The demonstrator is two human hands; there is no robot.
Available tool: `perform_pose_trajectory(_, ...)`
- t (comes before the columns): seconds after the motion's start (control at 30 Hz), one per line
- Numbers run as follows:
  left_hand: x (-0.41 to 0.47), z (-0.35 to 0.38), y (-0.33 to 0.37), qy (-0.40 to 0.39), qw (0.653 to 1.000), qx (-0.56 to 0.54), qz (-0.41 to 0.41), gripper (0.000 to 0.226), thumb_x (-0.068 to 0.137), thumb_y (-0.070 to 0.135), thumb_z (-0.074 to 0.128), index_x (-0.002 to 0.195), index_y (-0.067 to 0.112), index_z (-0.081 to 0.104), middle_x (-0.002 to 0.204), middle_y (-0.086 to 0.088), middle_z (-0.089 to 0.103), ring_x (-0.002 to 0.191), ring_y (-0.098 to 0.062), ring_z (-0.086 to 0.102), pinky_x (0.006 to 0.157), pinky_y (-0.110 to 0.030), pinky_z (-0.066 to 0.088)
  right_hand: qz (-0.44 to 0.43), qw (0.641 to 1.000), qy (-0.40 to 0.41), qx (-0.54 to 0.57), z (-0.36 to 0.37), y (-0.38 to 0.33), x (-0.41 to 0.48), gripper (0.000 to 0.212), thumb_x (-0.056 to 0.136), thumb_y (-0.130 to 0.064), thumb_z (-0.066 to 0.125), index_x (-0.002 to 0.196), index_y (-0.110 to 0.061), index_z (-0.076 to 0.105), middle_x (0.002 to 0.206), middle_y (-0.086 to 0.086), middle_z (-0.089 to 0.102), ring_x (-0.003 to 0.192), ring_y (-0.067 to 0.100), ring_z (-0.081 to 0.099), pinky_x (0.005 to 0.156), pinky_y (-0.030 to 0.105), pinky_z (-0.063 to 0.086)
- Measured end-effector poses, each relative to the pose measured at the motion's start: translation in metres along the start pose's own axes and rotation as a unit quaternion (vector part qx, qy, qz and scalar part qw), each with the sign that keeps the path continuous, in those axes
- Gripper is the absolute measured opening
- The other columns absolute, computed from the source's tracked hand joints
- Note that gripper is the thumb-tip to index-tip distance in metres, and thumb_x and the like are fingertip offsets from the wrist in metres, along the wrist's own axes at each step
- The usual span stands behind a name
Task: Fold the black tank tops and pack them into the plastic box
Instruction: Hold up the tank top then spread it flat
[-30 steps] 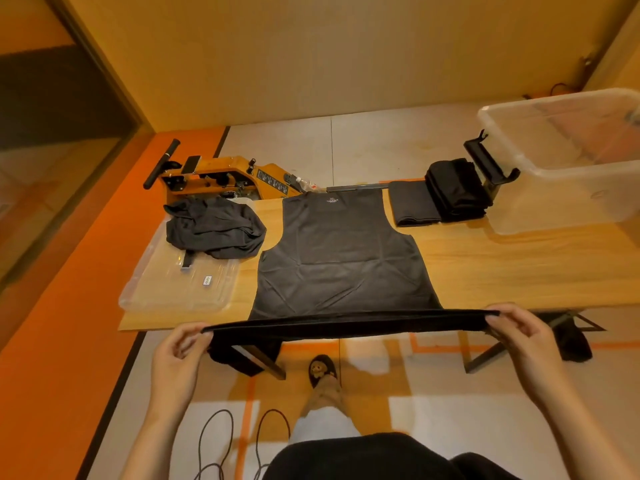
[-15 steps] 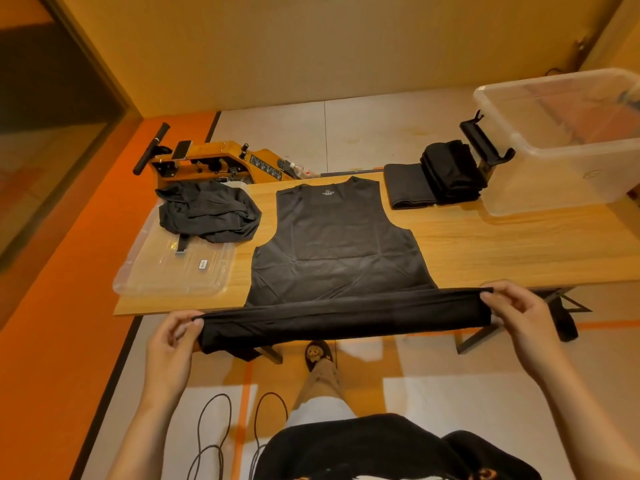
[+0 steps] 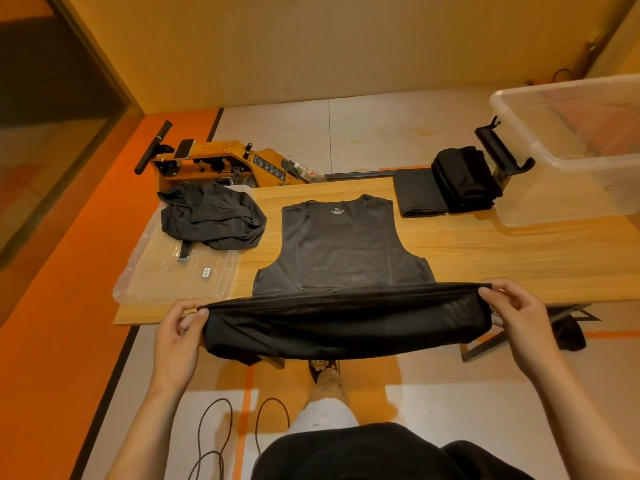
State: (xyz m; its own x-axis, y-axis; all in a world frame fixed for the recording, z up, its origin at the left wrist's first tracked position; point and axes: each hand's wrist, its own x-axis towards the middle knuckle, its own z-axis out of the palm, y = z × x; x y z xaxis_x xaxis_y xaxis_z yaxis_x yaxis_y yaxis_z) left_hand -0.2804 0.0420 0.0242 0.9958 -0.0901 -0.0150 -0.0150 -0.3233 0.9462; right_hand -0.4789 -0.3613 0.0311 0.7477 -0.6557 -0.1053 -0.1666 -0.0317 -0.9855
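With both hands on the hem point(image 3: 346, 298), this is step one of the fold on this top point(image 3: 341, 247). It lies flat mid-counter, neck at 12, lower part lifted off the near edge at 6.

Left hand point(image 3: 177, 337): pinching the hem's left corner, thumb against fingers. Right hand point(image 3: 518, 316): same pinch on the right corner. The hem is taut between them and loose cloth sags below it.

Layout from the top:
- stack point(image 3: 464, 180) of folded ones at 1, just beside the box point(image 3: 568, 161), not in it
- box at 2, on the counter point(image 3: 519, 258)
- pile point(image 3: 211, 216) of unfolded ones at 10, on a clear lid point(image 3: 162, 287)

Progress, my read: some folded, none packed that I can see, more waiting in the pile.

Next, as I judge it: carry the hem toward 12 and lay it over the chest. Keep both corners level so the side edges line up. Release only once the cloth is flat. Risk: thin fabric, so uneven tension will skew or wrinkle the fold.
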Motion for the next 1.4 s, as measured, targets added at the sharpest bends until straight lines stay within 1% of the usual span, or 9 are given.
perform_pose_trajectory(0.27,0.105,0.024,0.019,-0.043,0.994,0.087,0.042,0.01,0.098,0.012,0.053,0.092,0.017,0.06,0.062,0.009,0.053,0.068,-0.013,0.053,0.068,-0.036,0.046,0.02,0.999,0.024,-0.016,0.023,-0.015,0.075,0.031,0.093,-0.015,0.058,0.075,-0.037,0.071,0.071,-0.009,0.068,0.073,0.003,0.063,0.061,0.014,0.049)
perform_pose_trajectory(0.43,0.205,0.06,0.037,-0.066,0.986,0.143,0.059,0.009,0.096,0.011,0.055,0.091,0.016,0.062,0.07,0.003,0.059,0.069,-0.016,0.055,0.068,-0.037,0.048,0.023,0.996,0.065,-0.051,0.051,-0.034,0.175,0.01,0.095,-0.014,0.057,0.094,-0.012,0.067,0.076,0.004,0.055,0.072,0.011,0.053,0.051,0.012,0.045)
perform_pose_trajectory(0.57,0.289,0.101,0.04,-0.098,0.981,0.167,0.019,0.013,0.098,0.015,0.053,0.109,0.012,0.059,0.077,-0.001,0.06,0.073,-0.026,0.059,0.063,-0.036,0.054,0.05,0.988,0.123,-0.078,0.081,-0.031,0.264,0.026,0.096,-0.018,0.057,0.12,-0.009,0.061,0.09,0.003,0.062,0.077,0.011,0.056,0.066,0.024,0.048)
perform_pose_trajectory(0.67,0.313,0.126,0.024,-0.116,0.969,0.214,-0.034,0.048,0.097,0.024,0.056,0.14,0.012,0.039,0.122,-0.007,0.059,0.102,-0.028,0.059,0.091,-0.04,0.049,0.098,0.972,0.147,-0.156,0.098,-0.009,0.291,0.05,0.095,-0.027,0.058,0.141,-0.015,0.042,0.133,0.007,0.054,0.118,0.021,0.053,0.098,0.037,0.044)
perform_pose_trajectory(0.77,0.28,0.138,-0.007,-0.11,0.952,0.287,0.016,0.061,0.097,0.026,0.056,0.149,0.009,0.028,0.149,-0.01,0.039,0.135,-0.025,0.038,0.111,-0.037,0.031,0.061,0.956,0.126,-0.258,0.116,0.016,0.267,0.053,0.095,-0.024,0.057,0.143,-0.01,0.039,0.145,0.01,0.044,0.135,0.026,0.038,0.109,0.039,0.033)
perform_pose_trajectory(0.93,0.163,0.144,-0.067,-0.185,0.905,0.351,0.155,0.063,0.094,0.04,0.045,0.149,0.013,0.03,0.155,-0.006,0.032,0.143,-0.02,0.026,0.115,-0.03,0.021,-0.098,0.88,0.003,-0.465,0.145,0.074,0.17,0.048,0.094,-0.023,0.058,0.138,-0.01,0.047,0.148,0.009,0.041,0.141,0.026,0.03,0.114,0.042,0.027)
perform_pose_trajectory(1.13,0.092,0.124,-0.109,-0.245,0.869,0.413,0.116,0.076,0.093,0.064,0.031,0.151,0.016,0.023,0.156,-0.007,0.027,0.148,-0.016,0.01,0.117,-0.029,0.004,-0.071,0.807,-0.116,-0.574,0.132,0.127,0.094,0.068,0.097,-0.06,0.013,0.15,-0.02,0.026,0.157,0.002,0.026,0.147,0.022,0.013,0.118,0.035,0.002)
perform_pose_trajectory(1.3,0.084,0.107,-0.12,-0.272,0.821,0.483,0.136,0.094,0.087,0.072,0.039,0.153,0.012,0.014,0.158,-0.01,0.018,0.149,-0.022,0.002,0.117,-0.031,-0.001,-0.057,0.813,-0.121,-0.567,0.11,0.137,0.08,0.087,0.087,-0.075,0.029,0.153,-0.019,0.017,0.16,0.0,0.013,0.149,0.018,0.001,0.118,0.032,-0.004)
perform_pose_trajectory(1.4,0.076,0.1,-0.123,-0.287,0.798,0.511,0.137,0.12,0.068,0.03,0.084,0.155,0.015,0.002,0.158,-0.011,0.02,0.149,-0.02,-0.004,0.117,-0.031,-0.001,-0.095,0.789,-0.145,-0.59,0.099,0.142,0.072,0.101,0.074,-0.061,0.068,0.152,-0.017,0.022,0.159,0.003,0.019,0.147,0.022,0.011,0.118,0.039,0.015)
